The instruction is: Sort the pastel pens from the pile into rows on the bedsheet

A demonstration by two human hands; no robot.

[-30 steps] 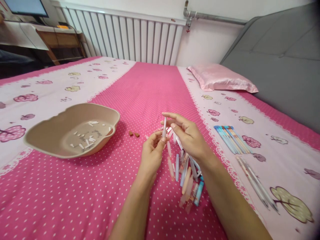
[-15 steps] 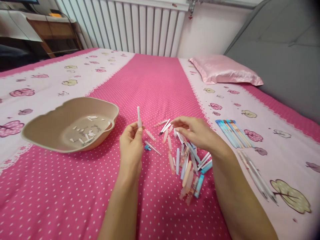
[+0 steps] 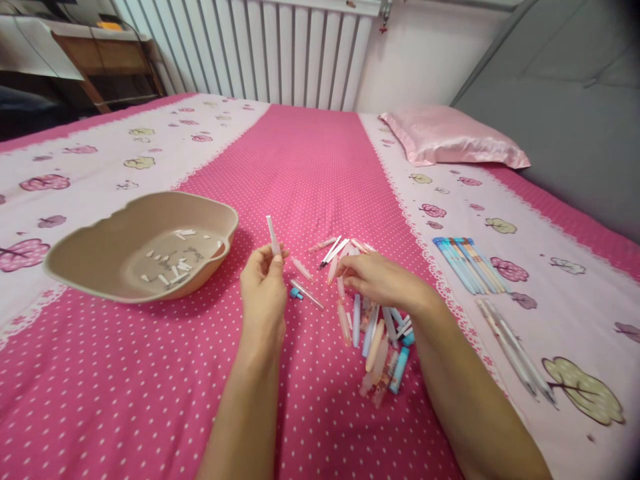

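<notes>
standing almost upright, a white pen barrel (image 3: 273, 233) is pinched firmly in the left hand (image 3: 265, 283), left of some scattered pen parts (image 3: 357, 321). over the far end of those parts the right hand (image 3: 385, 280) is held, loosely curled (whether anything is gripped cannot be told). at the left, small white pieces (image 3: 164, 280) are contained in a tan basin (image 3: 100, 280); at the right, a row of pens (image 3: 460, 267) is laid on the polka-dot bedspread (image 3: 315, 173).
</notes>
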